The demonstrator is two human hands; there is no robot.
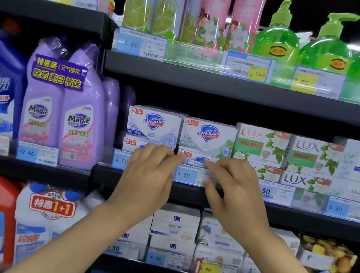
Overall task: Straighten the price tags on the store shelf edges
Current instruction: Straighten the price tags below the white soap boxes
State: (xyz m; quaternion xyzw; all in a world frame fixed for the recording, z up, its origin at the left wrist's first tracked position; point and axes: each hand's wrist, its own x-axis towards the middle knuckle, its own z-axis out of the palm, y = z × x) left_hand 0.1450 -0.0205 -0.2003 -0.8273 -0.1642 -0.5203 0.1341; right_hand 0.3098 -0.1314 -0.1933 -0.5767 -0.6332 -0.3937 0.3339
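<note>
Both hands are raised to the middle shelf edge [188, 194] in front of the Safeguard soap boxes [207, 137]. A blue and white price tag [187, 175] reading 4.50 sits in the clear strip between them. Just above it, a second small tag [194, 162] sticks up. My left hand [147, 178] pinches that raised tag's left end with curled fingers. My right hand [233, 194] pinches its right end and covers the right part of the 4.50 tag. Another 4.50 tag [121, 161] shows to the left of my left hand.
More tags line the edges: 14.8 [246, 67] and 4.80 [141, 44] above, 6.50 [348, 210] at the right, 19.90 [37, 154] at the left. Lux boxes [266, 146], purple cleaner bottles [64, 104] and green pump bottles [277, 40] fill the shelves.
</note>
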